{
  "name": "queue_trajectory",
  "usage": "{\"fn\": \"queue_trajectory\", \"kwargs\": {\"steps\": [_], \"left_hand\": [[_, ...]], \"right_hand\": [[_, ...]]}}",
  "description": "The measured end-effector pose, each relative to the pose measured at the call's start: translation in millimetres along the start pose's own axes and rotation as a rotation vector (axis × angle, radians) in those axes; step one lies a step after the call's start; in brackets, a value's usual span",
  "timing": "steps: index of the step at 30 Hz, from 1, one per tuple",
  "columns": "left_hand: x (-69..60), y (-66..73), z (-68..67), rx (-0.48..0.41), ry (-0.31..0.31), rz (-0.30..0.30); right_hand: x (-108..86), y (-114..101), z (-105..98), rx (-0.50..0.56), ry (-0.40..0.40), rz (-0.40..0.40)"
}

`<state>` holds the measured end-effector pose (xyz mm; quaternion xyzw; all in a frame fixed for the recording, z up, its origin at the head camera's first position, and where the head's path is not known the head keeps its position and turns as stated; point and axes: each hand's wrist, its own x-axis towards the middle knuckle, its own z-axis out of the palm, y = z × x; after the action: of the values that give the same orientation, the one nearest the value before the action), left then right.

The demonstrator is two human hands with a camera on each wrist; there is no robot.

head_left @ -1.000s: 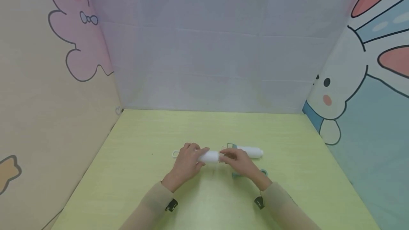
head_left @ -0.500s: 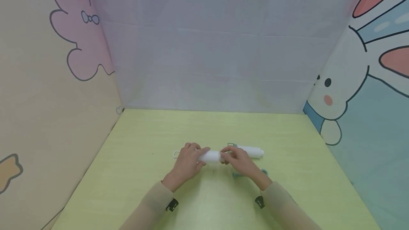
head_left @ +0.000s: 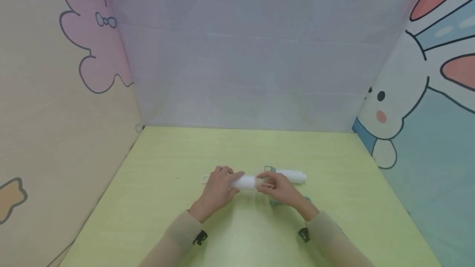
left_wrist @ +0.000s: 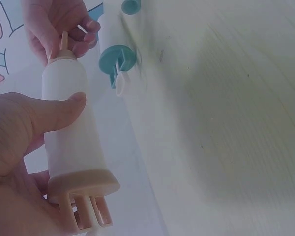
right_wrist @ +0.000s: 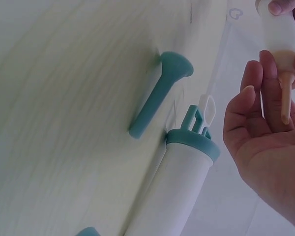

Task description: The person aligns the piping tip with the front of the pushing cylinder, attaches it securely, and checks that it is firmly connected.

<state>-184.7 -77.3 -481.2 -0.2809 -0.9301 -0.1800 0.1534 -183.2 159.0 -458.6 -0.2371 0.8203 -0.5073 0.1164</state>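
Observation:
My left hand (head_left: 217,188) grips the white barrel (head_left: 245,182) of a piping syringe, its thumb laid across the barrel in the left wrist view. Near that palm is the syringe's beige flanged cap (left_wrist: 83,182) with an open handle frame. A white ring (head_left: 205,179) sticks out to the left of the hand. At the other end, my right hand (head_left: 280,188) has its fingers curled round the base of a slim beige nozzle (right_wrist: 286,96). The nozzle points away from the barrel, toward the right palm. Part of its wide base is hidden by fingers.
A second white syringe (head_left: 291,176) with a teal cap (right_wrist: 192,142) lies just behind the right hand. A loose teal nozzle (right_wrist: 160,96) lies beside it on the yellow-green table (head_left: 185,147). Another teal piece (right_wrist: 88,231) shows at the right wrist view's lower edge. Printed cloth walls surround the table.
My right hand's fingers have shifted and turned at the barrel's end, so the beige nozzle now shows between them. The left hand and barrel stay nearly in place.

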Motion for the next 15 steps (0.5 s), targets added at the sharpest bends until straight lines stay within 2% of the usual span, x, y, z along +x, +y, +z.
{"fn": "queue_trajectory", "kwargs": {"steps": [4, 11, 15], "left_hand": [[0.1, 1.0, -0.5, 0.000, -0.013, -0.010], [0.5, 2.4, -0.6, -0.010, -0.021, -0.018], [0.6, 3.6, -0.4, -0.023, -0.018, -0.012]], "right_hand": [[1.6, 4.8, -0.4, 0.006, -0.005, 0.007], [9.4, 37.4, 3.0, -0.006, -0.007, -0.006], [10.8, 41.5, 2.5, -0.043, -0.013, 0.015]]}}
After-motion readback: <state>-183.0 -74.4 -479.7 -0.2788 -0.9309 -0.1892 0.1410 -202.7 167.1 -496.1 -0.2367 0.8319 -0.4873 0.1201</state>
